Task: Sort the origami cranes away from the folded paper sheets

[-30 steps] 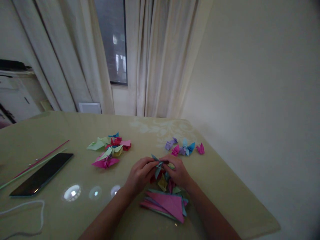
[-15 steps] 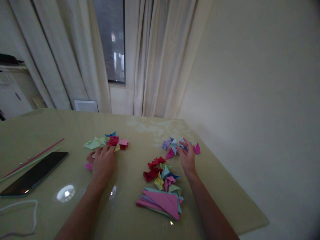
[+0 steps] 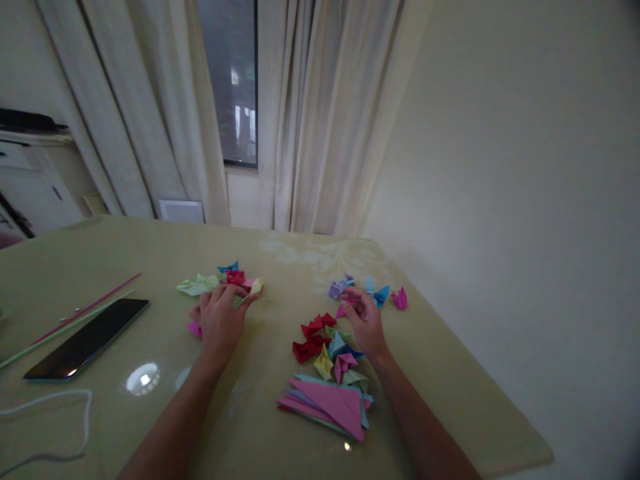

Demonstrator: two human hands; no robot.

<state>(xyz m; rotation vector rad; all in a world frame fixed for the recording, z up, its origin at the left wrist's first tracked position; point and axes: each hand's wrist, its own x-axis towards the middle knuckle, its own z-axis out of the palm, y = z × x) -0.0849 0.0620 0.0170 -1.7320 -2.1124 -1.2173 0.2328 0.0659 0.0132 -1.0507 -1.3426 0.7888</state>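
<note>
My left hand (image 3: 220,317) rests on the left cluster of folded paper pieces (image 3: 215,285), green, pink, red and blue, with its fingers curled over a pale yellow-green piece (image 3: 254,289). My right hand (image 3: 364,319) lies beside the right cluster of purple, blue and pink folded pieces (image 3: 373,295), fingers bent around a pink piece (image 3: 345,308). Between my arms sits a small heap of red, yellow, blue and pink folded pieces (image 3: 325,343). A stack of triangular folded sheets (image 3: 333,403), pink on top, lies nearer to me.
A dark phone (image 3: 87,338) lies at the left on the yellow-green table (image 3: 150,247), with thin pink and green sticks (image 3: 80,313) beside it. A white cable (image 3: 50,427) loops at the near left. Curtains (image 3: 310,113) and a window stand behind; a wall is close on the right.
A second ago both hands held a bluish folded piece above the heap. They then spread apart to the two side clusters, and now the fingers of each have curled onto a piece.
</note>
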